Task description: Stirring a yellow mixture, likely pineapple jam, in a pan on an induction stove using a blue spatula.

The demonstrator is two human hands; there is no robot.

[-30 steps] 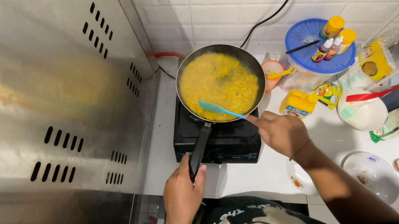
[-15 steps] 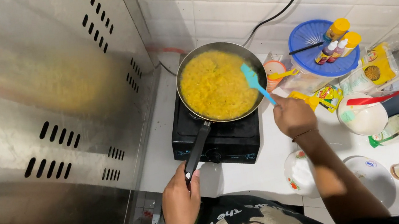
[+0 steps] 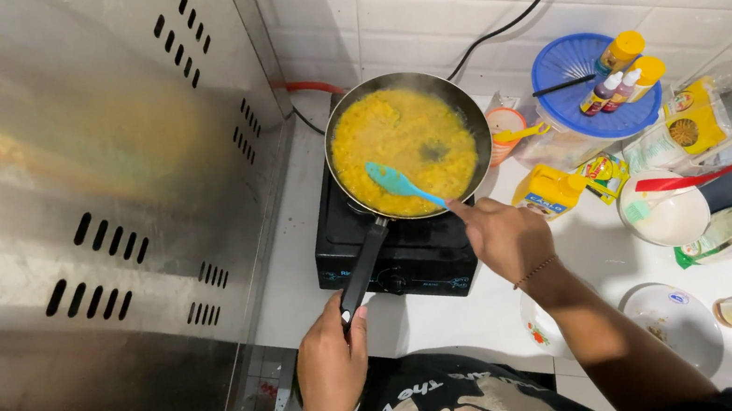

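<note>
At centre frame, the left hand [image 3: 331, 370] has a closed grip on the pan handle [image 3: 363, 267]. The right hand [image 3: 504, 236] grips a blue spatula [image 3: 401, 186], its blade in the yellow food [image 3: 403, 142].

Black printed T-shirt, thin bracelet on right wrist.

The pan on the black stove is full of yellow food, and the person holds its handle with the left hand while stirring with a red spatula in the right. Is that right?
Not quite: the spatula is light blue, not red, as the head view shows. The rest stands: the pan of yellow food sits on the black stove, the left hand holds the pan handle, and the right hand holds the spatula in the food.
</note>
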